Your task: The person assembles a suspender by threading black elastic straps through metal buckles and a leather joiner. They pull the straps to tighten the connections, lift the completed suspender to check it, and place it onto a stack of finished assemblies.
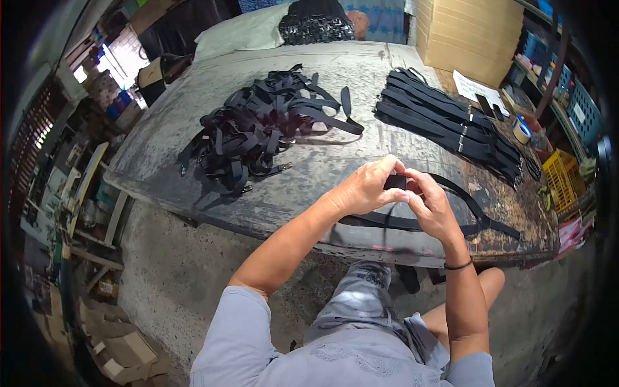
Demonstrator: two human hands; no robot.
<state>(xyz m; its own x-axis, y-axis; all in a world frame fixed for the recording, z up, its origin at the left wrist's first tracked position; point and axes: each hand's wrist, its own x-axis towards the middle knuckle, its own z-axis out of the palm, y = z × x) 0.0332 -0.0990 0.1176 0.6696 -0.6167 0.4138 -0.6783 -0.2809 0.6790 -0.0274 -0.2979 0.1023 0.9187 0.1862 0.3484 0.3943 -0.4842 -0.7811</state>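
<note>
One strap (pixel 483 223), pinched by my left hand (pixel 369 186) and right hand (pixel 434 205) above the table (pixel 151 145), looks light, limp, best gripped flat.

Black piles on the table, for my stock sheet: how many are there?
3: a tangled heap on the left, a neat stack on the right, and a clip-covered pile at the far end. The strap in hand lies apart.

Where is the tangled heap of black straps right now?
In the head view, the tangled heap lies on the left part of the tabletop, left of the neatly laid straps and beyond the left forearm.
</note>
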